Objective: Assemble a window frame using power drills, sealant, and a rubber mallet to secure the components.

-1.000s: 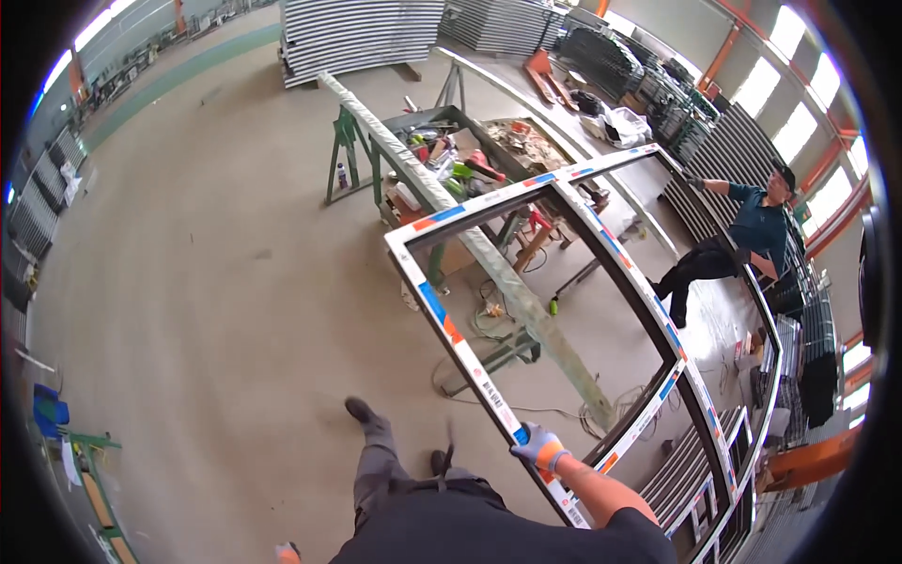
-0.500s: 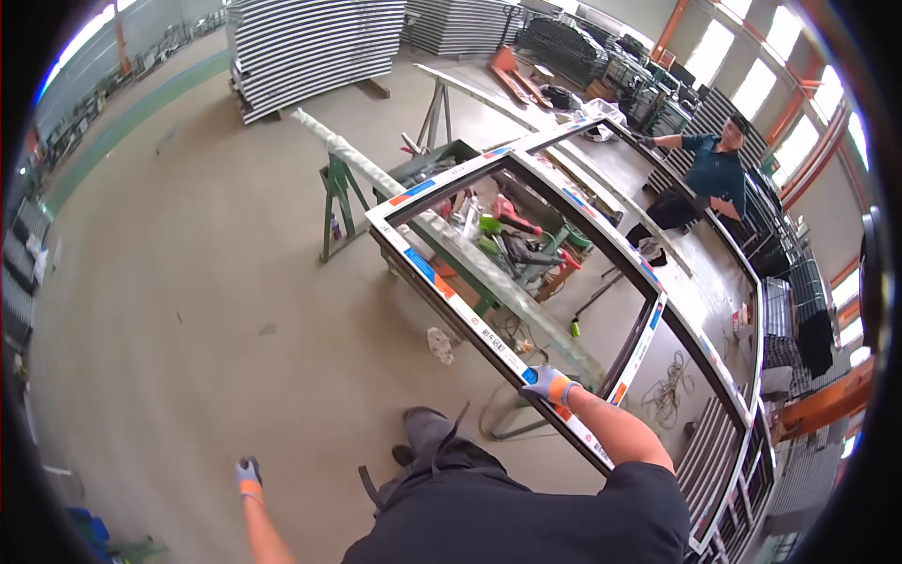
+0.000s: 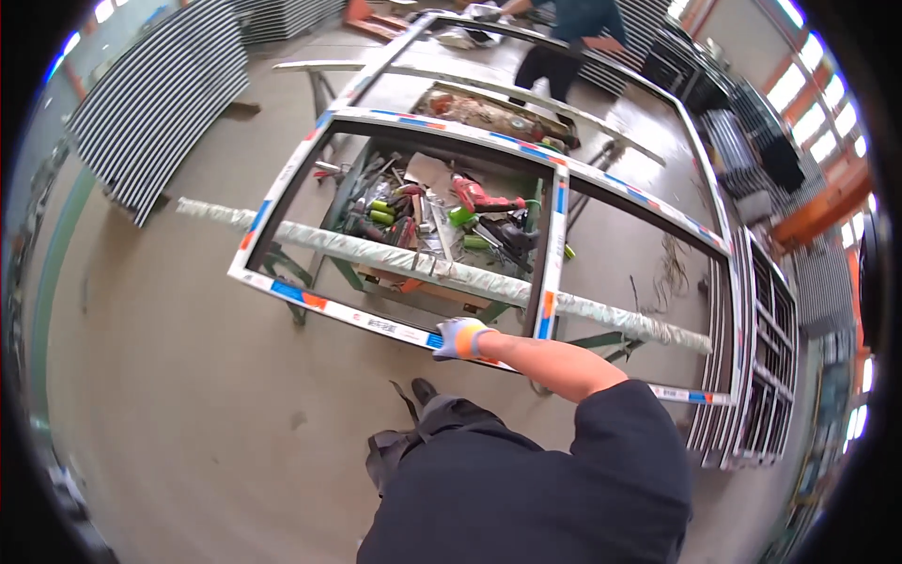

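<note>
The frame [image 3: 553, 252] has swung round, white patched blue and orange, right hand [image 3: 460, 338] clamped on it.

We record a single view, from the left of two wide fisheye cameras worn on the person's head; we look steeply down and forward past the dark shirt [image 3: 526, 493]; we find the gloved right hand [image 3: 458, 338] near below us, the large frame [image 3: 558, 235] reaching away beyond it, and a striped stack [image 3: 160, 103] well off; straight edges bend toward the rim.
</note>
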A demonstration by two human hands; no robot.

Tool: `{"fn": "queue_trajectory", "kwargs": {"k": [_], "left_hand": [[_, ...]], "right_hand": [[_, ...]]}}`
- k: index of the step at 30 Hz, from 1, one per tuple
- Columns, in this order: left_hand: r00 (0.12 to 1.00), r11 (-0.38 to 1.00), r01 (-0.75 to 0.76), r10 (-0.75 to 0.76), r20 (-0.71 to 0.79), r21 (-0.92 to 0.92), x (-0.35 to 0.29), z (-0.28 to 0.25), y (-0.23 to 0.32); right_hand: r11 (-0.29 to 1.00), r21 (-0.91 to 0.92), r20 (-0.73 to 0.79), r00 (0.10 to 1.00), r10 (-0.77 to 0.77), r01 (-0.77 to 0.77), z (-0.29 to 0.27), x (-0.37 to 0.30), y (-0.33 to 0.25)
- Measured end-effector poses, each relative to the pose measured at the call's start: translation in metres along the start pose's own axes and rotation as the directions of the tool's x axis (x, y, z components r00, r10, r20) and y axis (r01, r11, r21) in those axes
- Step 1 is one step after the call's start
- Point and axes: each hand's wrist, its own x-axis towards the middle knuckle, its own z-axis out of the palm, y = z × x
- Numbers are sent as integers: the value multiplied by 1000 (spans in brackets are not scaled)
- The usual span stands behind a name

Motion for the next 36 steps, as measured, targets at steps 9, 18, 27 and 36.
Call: {"fn": "queue_trajectory", "kwargs": {"k": [9,18,27,36], "left_hand": [[999,574,-17,45,-11,819,139,-166,219],[952,606,-62,275,-136,793,268,-67,483],[995,370,-37,-71,68,928,326,28,443],[820,-18,-485,-355,448,874,278,141,315]], "right_hand": [[998,45,-101,994,-32,37,-2,149,-113],[998,48,-19,999,30,-29,8,233,-161],[997,31,-149,986,76,-72,9,220,-175],[996,73,-802,596,32,45,91,97,-186]]}}
